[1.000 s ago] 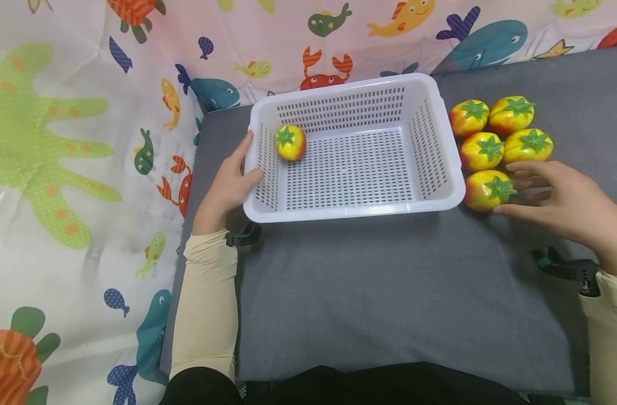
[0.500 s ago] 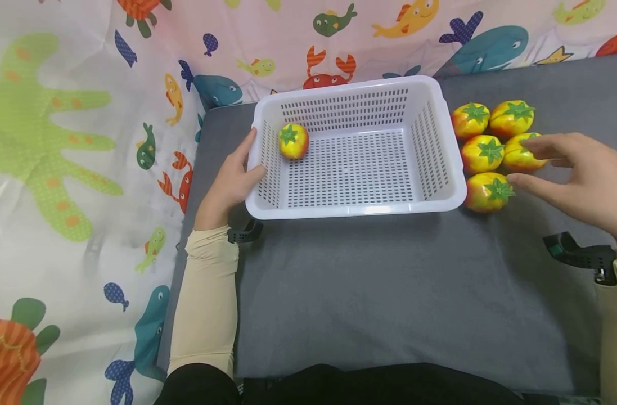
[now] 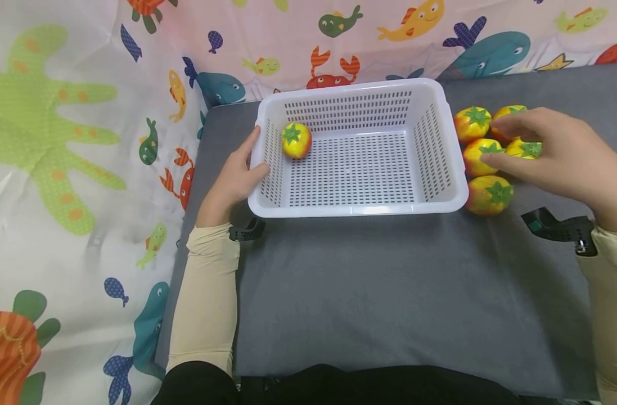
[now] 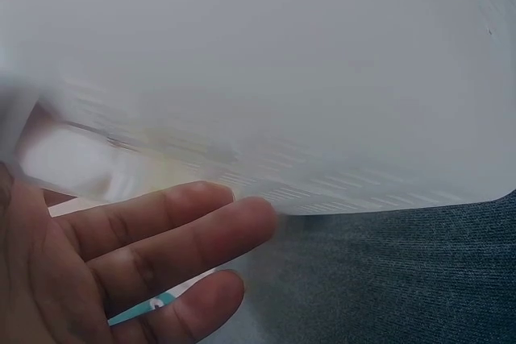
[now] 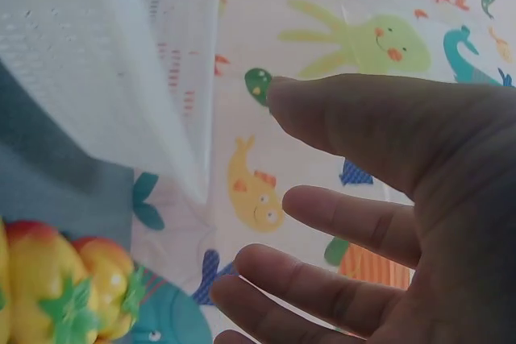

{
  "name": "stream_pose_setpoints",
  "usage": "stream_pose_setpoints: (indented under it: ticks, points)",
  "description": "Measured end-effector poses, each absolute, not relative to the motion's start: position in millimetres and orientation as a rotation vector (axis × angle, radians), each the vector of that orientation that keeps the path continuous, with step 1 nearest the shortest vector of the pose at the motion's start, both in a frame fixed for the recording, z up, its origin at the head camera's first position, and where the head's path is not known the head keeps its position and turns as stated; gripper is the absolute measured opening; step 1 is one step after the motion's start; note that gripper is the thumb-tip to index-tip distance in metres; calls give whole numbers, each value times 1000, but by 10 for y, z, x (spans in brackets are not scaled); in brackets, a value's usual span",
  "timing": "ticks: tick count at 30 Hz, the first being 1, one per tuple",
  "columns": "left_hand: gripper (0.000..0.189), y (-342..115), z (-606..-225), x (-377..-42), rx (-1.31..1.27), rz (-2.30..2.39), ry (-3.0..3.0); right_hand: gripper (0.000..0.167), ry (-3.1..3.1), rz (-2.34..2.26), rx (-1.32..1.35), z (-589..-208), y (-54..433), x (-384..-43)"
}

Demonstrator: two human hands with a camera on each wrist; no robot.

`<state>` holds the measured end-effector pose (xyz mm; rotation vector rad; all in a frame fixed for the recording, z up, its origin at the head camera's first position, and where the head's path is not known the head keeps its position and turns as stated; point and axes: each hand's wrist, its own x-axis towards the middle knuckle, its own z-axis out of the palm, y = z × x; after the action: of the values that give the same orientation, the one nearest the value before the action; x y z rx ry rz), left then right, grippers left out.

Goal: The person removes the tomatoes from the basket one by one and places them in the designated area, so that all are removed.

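Observation:
A white perforated plastic basket (image 3: 359, 211) stands on a grey cloth. My left hand (image 3: 234, 177) holds its left rim, thumb over the edge and fingers along the outside. In the left wrist view, several fingers (image 4: 193, 239) lie against the basket's wall. One yellow-red toy fruit (image 3: 296, 140) with a green star-shaped leaf cap sits inside at the left. My right hand (image 3: 566, 154), fingers spread and nothing held, hovers over a cluster of like fruits (image 3: 489, 196) right of the basket, partly hiding the rear ones. In the right wrist view, fruits (image 5: 48, 279) show at lower left.
A sea-animal patterned curtain (image 3: 273, 34) hangs behind and at the left of the grey-covered table (image 3: 389, 298). The fruit cluster lies close against the basket's right wall. Black bands with camera mounts sit on both wrists.
My right hand drew back from the front fruit, then moved up and left over the rear fruits. My left hand keeps its hold on the basket. The head view shifts slightly.

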<state>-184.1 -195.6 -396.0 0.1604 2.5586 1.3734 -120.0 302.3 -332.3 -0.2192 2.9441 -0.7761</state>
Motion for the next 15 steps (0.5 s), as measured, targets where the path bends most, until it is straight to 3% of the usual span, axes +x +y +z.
stream_pose_setpoints:
  ticks: [15]
  points:
    - [89,-1938,-3941,-1840,158,1339,2569,67,2840,-753,-430,-3099,2602,-1580]
